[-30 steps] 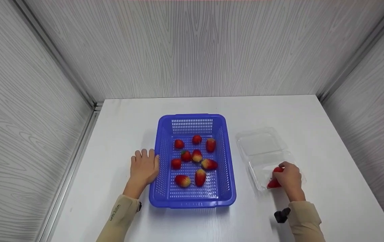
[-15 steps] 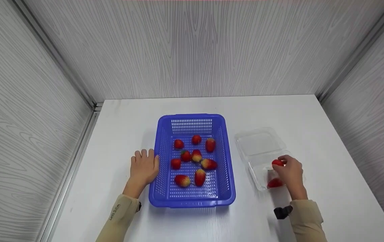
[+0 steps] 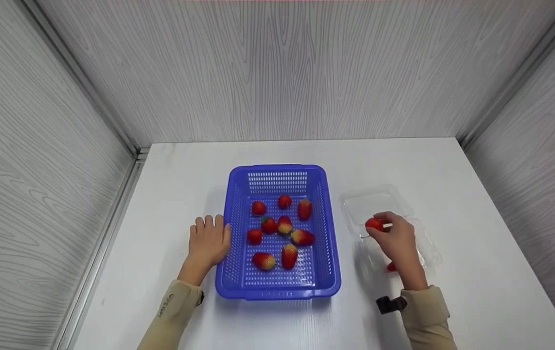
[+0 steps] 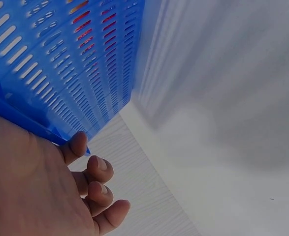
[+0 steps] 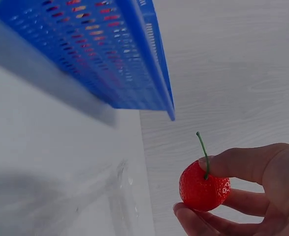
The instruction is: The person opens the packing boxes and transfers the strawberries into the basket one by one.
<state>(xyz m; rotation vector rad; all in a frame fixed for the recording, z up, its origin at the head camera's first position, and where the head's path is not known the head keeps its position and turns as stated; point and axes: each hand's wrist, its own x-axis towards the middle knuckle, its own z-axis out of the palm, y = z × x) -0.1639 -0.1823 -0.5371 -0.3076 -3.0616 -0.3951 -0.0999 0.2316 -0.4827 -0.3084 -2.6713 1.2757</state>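
My right hand (image 3: pixel 400 241) pinches a round red strawberry (image 5: pixel 202 188) with a thin green stem between thumb and fingertips. It is above the clear plastic clamshell box (image 3: pixel 374 199), whose lid lies folded back. Another red strawberry (image 3: pixel 391 267) shows inside the box, partly covered by the hand. My left hand (image 3: pixel 208 241) rests against the left rim of the blue plastic basket (image 3: pixel 277 294), fingers loosely extended, as the left wrist view also shows. Several strawberries (image 3: pixel 289 256), some red and some red-yellow, lie spread over the basket's floor.
The basket and box stand side by side on a white table (image 3: pixel 277 325), with a gap between them. A wood-grain panel (image 3: pixel 277 73) rises behind the table, and similar panels flank it left and right.
My right hand has lifted the strawberry from the box and moved it left, toward the basket. One strawberry stays behind in the box. The left hand and the basket have barely moved.
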